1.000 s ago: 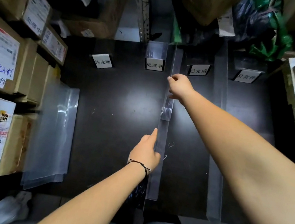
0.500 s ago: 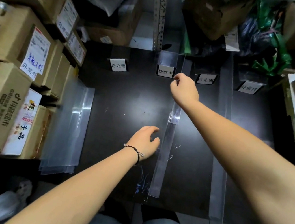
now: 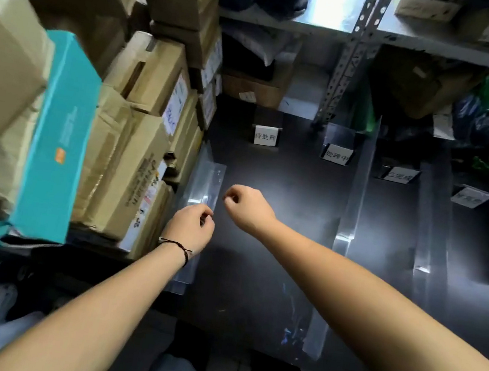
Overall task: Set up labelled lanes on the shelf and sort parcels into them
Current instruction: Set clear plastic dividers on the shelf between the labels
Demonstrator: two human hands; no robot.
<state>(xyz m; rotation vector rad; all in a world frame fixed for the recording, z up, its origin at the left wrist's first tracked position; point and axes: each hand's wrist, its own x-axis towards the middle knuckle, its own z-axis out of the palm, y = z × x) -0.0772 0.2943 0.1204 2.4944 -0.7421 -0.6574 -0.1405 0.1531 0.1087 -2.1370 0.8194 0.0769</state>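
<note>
Reaching for the spare dividers (image 3: pixel 206 180) leaning against the boxes (image 3: pixel 136 138) at the shelf's (image 3: pixel 274 252) left, both hands are curled: the left hand (image 3: pixel 190 228) is at the sheets' edge, whether pinching one I cannot tell, and the right hand (image 3: pixel 246 207) holds nothing. Two upright dividers (image 3: pixel 359 185) already part the right-hand labels (image 3: pixel 337 156), so a third likely belongs between the two left ones.

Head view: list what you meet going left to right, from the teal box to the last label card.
Teal cardboard box, brown cardboard boxes, leaning clear plastic sheets, first white label card, second white label card, upright clear plastic divider, third white label card, second clear plastic divider, fourth white label card.
</note>
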